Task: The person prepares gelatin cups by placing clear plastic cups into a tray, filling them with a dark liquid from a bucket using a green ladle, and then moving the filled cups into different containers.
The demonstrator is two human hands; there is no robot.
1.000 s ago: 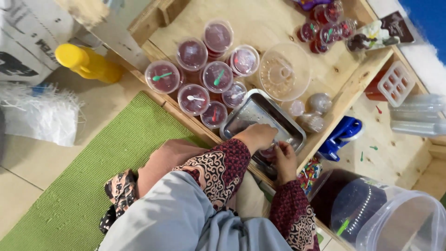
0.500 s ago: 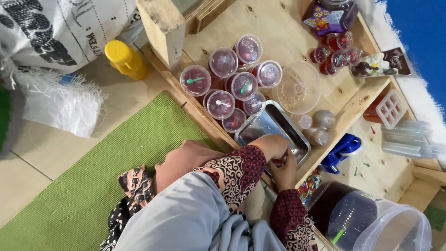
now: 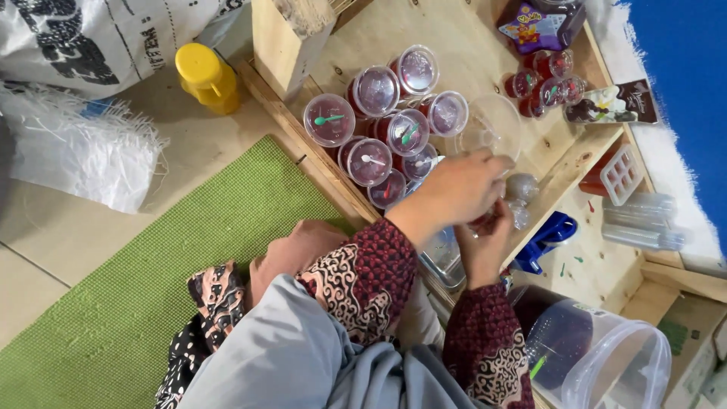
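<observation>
Head view, looking down over patterned sleeves. Left hand (image 3: 458, 189) above the worktop (image 3: 454, 30), fingers curled, thumb and fingertips pinched at the rim of a clear lid (image 3: 492, 125); whether it truly grips the lid, cannot tell. Right hand (image 3: 485, 238) lies beneath the left, closed around a small cup (image 3: 485, 221) of dark red filling; cup mostly hidden by both hands. Metal tray (image 3: 443, 261) just below the hands, largely covered by the forearm.

Sealed cups (image 3: 375, 91) with red contents stand clustered left of the hands, some with small green or white spoons under the lids. More cups (image 3: 549, 76) at far edge, blurred. Purple packet (image 3: 538, 23) cut off at top. Brown rectangular packet (image 3: 613, 106) at the worktop's right edge. Yellow bottle (image 3: 204, 76) on the floor. Clear tub (image 3: 598, 356) lower right, partly cut off.
</observation>
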